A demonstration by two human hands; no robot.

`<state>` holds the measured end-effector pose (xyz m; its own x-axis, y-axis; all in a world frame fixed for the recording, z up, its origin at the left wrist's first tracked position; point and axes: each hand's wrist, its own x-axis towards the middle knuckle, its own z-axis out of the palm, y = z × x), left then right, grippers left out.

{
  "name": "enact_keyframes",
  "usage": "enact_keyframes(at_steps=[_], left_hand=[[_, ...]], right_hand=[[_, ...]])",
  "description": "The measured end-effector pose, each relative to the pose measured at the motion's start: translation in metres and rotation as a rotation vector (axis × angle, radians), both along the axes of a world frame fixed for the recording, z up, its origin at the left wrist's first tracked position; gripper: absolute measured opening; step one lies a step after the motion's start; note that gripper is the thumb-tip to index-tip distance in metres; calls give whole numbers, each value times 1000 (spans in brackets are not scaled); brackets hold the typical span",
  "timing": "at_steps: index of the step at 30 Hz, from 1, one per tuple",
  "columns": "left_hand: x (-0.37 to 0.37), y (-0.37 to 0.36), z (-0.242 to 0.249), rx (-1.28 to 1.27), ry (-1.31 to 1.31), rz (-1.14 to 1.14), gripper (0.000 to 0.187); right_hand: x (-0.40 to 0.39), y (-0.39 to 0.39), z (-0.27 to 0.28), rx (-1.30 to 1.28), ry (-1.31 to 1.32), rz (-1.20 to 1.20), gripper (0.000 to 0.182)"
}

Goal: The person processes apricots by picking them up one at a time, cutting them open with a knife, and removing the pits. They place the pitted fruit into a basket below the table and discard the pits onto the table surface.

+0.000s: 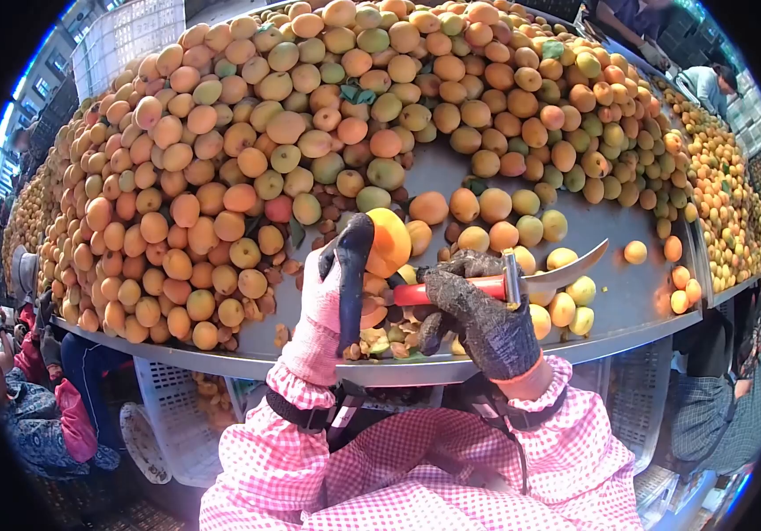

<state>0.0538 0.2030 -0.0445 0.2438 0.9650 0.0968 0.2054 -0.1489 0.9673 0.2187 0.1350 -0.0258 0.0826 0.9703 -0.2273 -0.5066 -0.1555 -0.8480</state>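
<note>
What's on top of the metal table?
A big heap of orange and greenish fruit, some loose fruit and brownish scraps; bare metal shows right of centre. Whatever lies beneath the heap, or behind the left hand and right hand, is covered.

Fruit heap [212,168] on table [606,217], knife [469,289] in right hand [482,319], one fruit [388,241] in left hand [354,257]; crates [190,434] below

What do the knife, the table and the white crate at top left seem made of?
Knife: shiny metal blade, likely steel, by its glint; smooth, evenly red handle, perhaps plastic or painted wood. Table: smooth grey metal, probably, from its broad sheen. Crate: dull white plastic, most likely, judging by its regular openwork grid.
</note>
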Motion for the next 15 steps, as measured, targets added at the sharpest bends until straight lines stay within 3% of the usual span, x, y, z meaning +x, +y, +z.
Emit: enact_keyframes(at_steps=[1,3,4,5,7,9,10,11,12,13,14,15], left_hand=[[-2,1,9,-9,1,0,34],[-8,9,14,154,9,-308,35],[-2,22,-21,745,88,-116,38],[-11,31,-21,900,223,-249,71],[-2,10,7,-298,-198,-180,46],[6,16,16,-580,-279,-8,38],[20,12,14,-488,-389,197,39],[19,16,-2,-484,-397,197,39],[18,24,-29,-273,-313,236,39],[21,31,-26,-60,-228,265,39],[17,22,-19,-352,-487,140,45],[19,19,-4,-492,-560,147,49]], right_hand=[[2,1,-1,-9,1,0,20],[5,3,-5,23,118,102,20],[5,3,1,-51,107,85,20],[4,5,7,-38,121,96,18],[7,7,-11,10,185,62,15],[-2,3,-19,72,124,117,19],[-17,-3,-29,96,2,59,20],[-29,-8,-35,123,-125,0,21],[-36,-9,-35,346,-562,-52,23],[-42,-8,-31,564,-1002,-116,26],[-43,-6,-18,597,-1105,-161,33],[-35,-6,-12,606,-1115,-178,33]])
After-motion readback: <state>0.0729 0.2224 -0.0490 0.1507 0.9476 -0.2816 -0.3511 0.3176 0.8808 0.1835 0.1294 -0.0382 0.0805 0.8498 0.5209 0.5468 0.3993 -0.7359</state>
